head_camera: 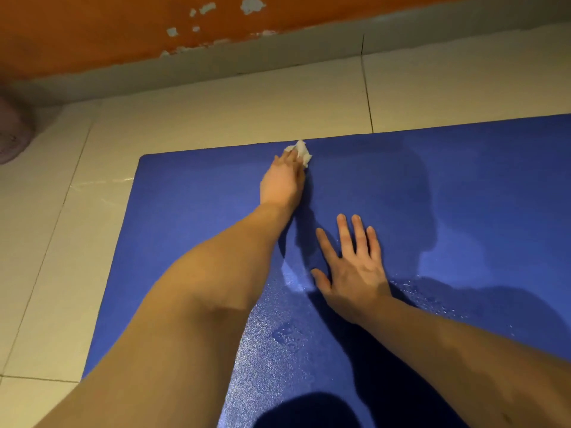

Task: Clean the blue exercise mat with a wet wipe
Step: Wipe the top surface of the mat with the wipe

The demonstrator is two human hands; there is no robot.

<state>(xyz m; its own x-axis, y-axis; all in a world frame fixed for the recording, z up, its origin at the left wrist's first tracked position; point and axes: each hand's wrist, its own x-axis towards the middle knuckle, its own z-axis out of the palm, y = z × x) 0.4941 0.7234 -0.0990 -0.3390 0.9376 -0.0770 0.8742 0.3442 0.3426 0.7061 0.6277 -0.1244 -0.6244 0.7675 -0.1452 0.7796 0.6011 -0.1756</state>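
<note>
While the left hand (282,180) gripped the wet wipe (301,152) at the far edge of the mat (463,186), the right hand (352,267) lay flat, fingers spread. Overreaching could drag the wipe onto the floor (216,118).

Left arm stretched far forward, bare forearm coming in from lower left, left hand (282,180) back-up with fingers bent down over a crumpled wet wipe (301,152) at the fingertips. Right hand (352,267) sits nearer the body, palm down flat on the mat (463,196), fingers straight and spread, thumb out to the left. Right forearm enters from lower right.
</note>
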